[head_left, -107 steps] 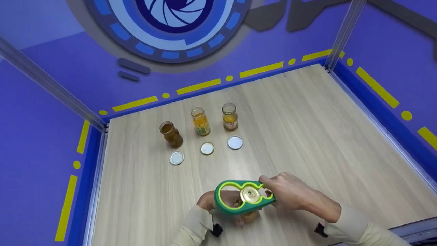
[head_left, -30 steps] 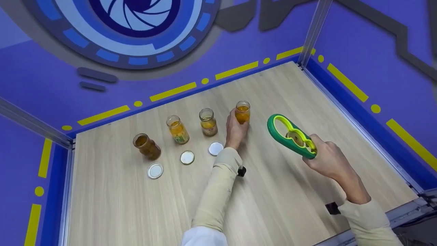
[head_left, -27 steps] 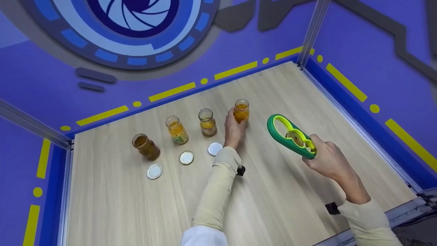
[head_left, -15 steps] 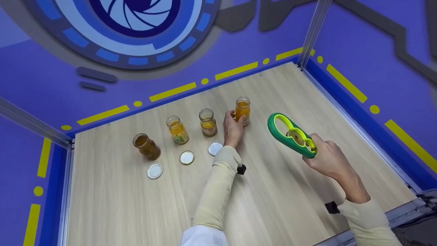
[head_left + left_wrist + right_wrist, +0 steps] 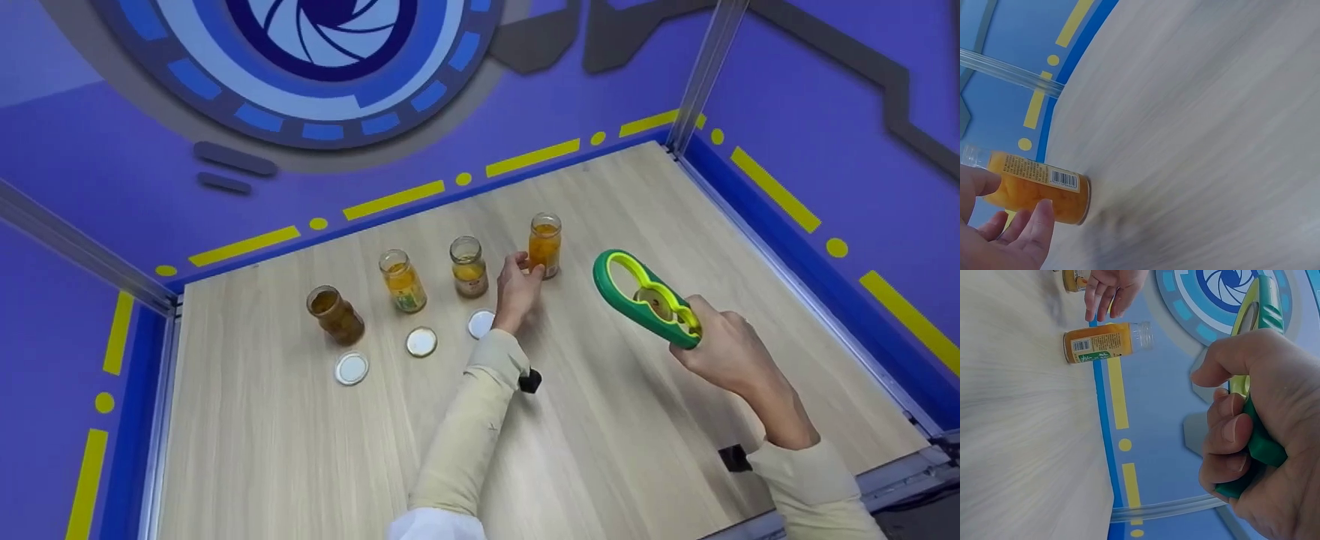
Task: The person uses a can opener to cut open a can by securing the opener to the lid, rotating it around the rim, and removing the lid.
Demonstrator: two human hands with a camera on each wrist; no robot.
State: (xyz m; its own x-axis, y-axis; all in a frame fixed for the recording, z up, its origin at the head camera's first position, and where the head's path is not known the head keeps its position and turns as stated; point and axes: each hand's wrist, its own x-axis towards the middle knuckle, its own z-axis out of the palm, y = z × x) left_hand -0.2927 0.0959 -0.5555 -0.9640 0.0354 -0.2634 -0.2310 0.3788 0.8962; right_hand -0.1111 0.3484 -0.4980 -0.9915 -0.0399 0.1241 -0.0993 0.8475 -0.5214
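An uncapped glass jar of orange fruit [image 5: 545, 247] stands upright at the right end of a row of jars. My left hand [image 5: 519, 292] is just beside it, fingers spread and relaxed; in the right wrist view those fingertips [image 5: 1099, 309] are apart from the glass. The left wrist view shows the jar's barcode label [image 5: 1044, 173] behind my fingers. My right hand [image 5: 727, 349] grips a green jar opener [image 5: 646, 319] by its narrow end, above the table. A gold lid [image 5: 654, 301] sits within the opener's middle ring.
Left of that jar stand three more open jars: one with pale yellow contents [image 5: 469, 274], one orange [image 5: 405, 289], one dark brown [image 5: 339, 319]. Three lids, white [image 5: 481, 323], gold-rimmed [image 5: 421, 342] and silver-rimmed [image 5: 352, 369], lie before them. Purple walls [image 5: 420, 165] bound the wooden table [image 5: 285, 442].
Earlier, both hands worked the opener on the capped jar near the front. The jar then went to the row's right end, and my left hand has released it. The right hand stays nearly still.
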